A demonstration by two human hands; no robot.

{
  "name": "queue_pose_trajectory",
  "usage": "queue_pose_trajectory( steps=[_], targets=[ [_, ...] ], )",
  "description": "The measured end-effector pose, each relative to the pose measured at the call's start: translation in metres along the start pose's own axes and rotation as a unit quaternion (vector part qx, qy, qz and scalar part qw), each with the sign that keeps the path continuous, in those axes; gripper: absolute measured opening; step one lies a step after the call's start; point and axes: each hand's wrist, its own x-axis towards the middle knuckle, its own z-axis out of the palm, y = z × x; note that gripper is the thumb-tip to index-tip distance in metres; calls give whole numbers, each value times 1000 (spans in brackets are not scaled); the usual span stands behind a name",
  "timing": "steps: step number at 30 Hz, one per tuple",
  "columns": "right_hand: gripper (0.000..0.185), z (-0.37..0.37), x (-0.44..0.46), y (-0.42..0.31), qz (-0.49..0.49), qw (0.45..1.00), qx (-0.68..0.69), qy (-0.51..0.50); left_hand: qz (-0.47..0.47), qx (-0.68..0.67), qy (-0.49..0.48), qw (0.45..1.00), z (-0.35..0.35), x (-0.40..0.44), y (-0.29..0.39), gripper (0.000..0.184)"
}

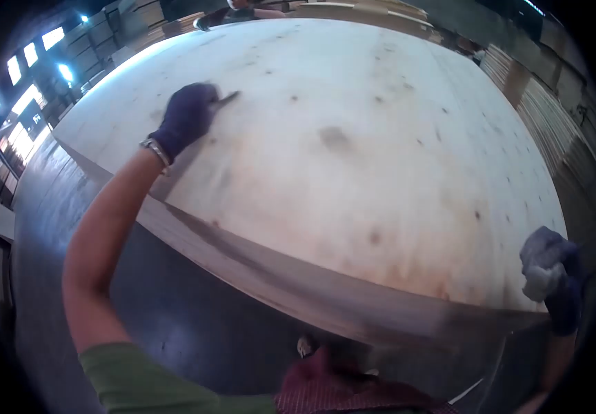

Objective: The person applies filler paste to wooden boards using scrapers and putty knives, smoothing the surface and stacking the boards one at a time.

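Note:
A large pale plywood sheet (394,179), marked with dark knots and brownish stains, lies on top of a thick stack in front of me. My left hand (189,117), in a dark purple glove, is closed over the sheet's left part. A thin dark blade-like tool (229,99) sticks out from its fingers towards the right; its exact kind is blurred. At the sheet's near right corner, my right hand (553,259) is also gloved and closed around a whitish lump (543,281), which I cannot identify.
Across the sheet, another person's gloved hand (203,23) is at the far edge. Stacks of boards (543,110) stand on the right, with more piled at the back left. Grey floor (153,297) runs along the stack's near side (243,259).

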Motion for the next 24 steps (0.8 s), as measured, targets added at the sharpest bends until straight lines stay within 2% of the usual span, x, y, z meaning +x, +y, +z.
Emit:
queue_pose_trajectory(
  steps=[1, 3, 6, 7, 10, 12, 13, 16, 18, 20, 21, 22, 24],
  targets=[
    [38, -6, -20, 1, -42, 999, -10, 17, 51, -38, 27, 998, -2, 6, 42, 10],
    [36, -29, -64, 7, -80, 996, -23, 25, 64, -72, 8, 995, -12, 12, 119, 9],
    [33, -65, -154, -4, -83, 992, -88, 41, 91, -99, -4, 991, -44, -2, 226, 7],
    [33, -74, -184, -5, -97, 992, -67, 54, 94, -108, -12, 990, -56, -10, 266, 6],
    [30, -106, -270, -9, -75, 993, -41, 85, 119, -138, -5, 983, -90, -31, 369, 7],
    [30, -150, -320, -2, -65, 993, -1, 97, 125, -124, 2, 984, -89, -22, 436, 7],
    [41, -162, -345, 1, -58, 984, 15, 168, 134, -100, 4, 986, -87, -17, 467, 6],
    [32, -209, -396, 13, -31, 989, 71, 128, 159, -103, 4, 982, -86, -1, 562, 6],
    [32, -215, -432, 33, -32, 984, 100, 141, 211, -190, -47, 958, -108, -23, 626, 7],
    [32, -231, -459, 72, -37, 979, 132, 152, 311, -241, -45, 918, -118, -49, 701, 9],
    [33, -236, -473, 95, 11, 959, 189, 214, 343, -267, -52, 899, -123, -67, 737, 12],
    [34, -242, -481, 115, 64, 929, 245, 271, 339, -297, -78, 889, -123, -89, 770, 18],
    [31, -257, -475, 145, 101, 929, 247, 258, 277, -387, -125, 871, -108, -121, 820, 22]
  ],
)
